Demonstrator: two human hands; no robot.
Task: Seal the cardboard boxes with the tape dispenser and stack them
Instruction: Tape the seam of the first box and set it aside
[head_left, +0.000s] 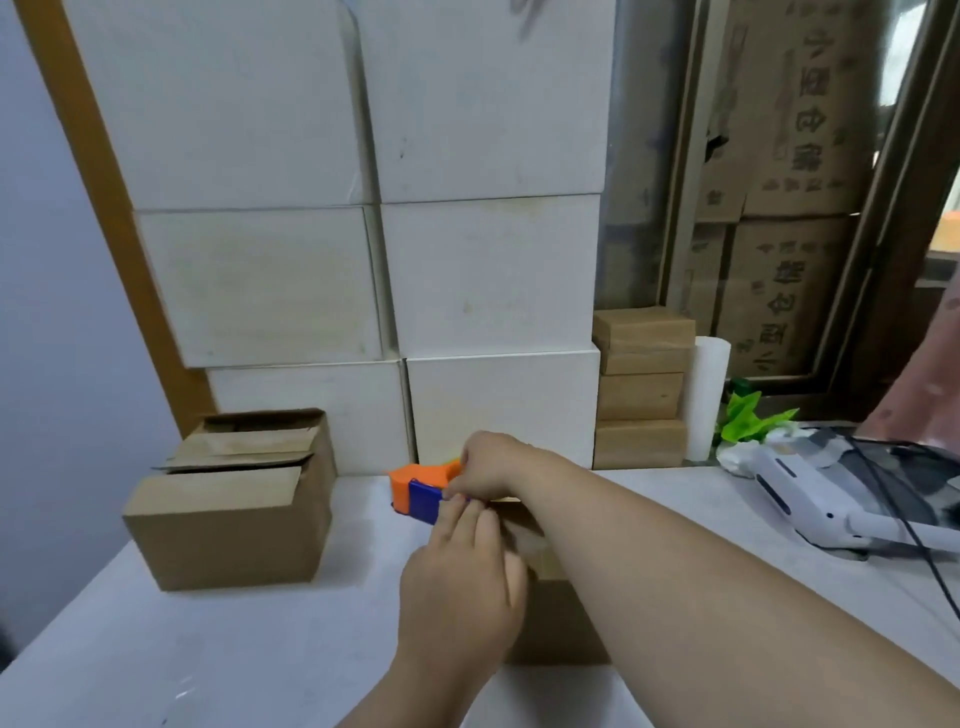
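R hand curls tight round the orange/blue plastic tape dispenser. L hand lies fairly straight just behind it, holding nothing, pressing the top of the small brown cardboard box under both hands. Box prob. light, matte, stiff-walled w/ flexy flaps; best held by its sides. Dispenser hard, smooth.

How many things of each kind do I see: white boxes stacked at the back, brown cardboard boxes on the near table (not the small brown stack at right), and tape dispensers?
White rectangular boxes: 6
Brown cardboard boxes, one open-flapped at left, one in the middle: 2
Orange and blue plastic tape dispenser: 1
Total: 9
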